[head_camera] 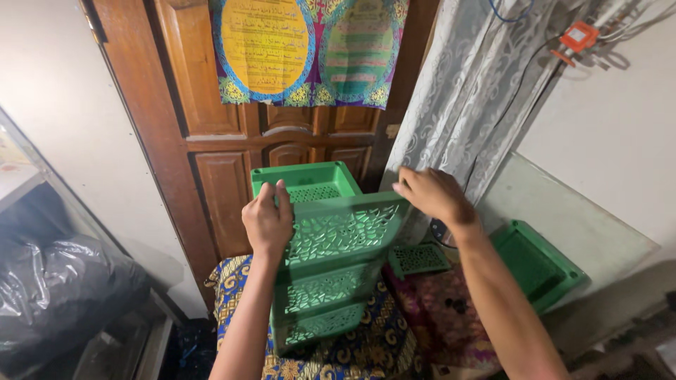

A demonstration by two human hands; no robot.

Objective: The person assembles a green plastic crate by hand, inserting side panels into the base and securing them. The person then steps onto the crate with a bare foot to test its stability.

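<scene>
Head view, single frame. Both hands are on a green plastic rack [331, 271], a stack of tiers with lattice-cut side panels, standing upright on a patterned blue and yellow cloth [366, 348] in front of a brown wooden door [211, 105]. Left hand [267, 222] is closed around the near left corner of the upper lattice panel [345, 229], thumb and fingers wrapped over its top edge. Right hand [433, 193] sits at the panel's upper right corner, fingers curled over the edge; whether it grips firmly or only rests there cannot be told. The panel tilts, its right end higher than its left. Behind it the top tray [306, 179] of the rack shows open, with a perforated floor. Two lower lattice tiers are visible beneath the hands. To the right of the rack a small green perforated piece [419, 258] lies flat on a dark red floral cloth [443, 309], apart from the rack. Further right, a separate green tray [539, 264] leans at an angle against a pale slanted board [584, 218]. A lace curtain [472, 91] hangs right of the door; a colourful poster [310, 49] hangs on the door. At far left, a black plastic bag [63, 288].
</scene>
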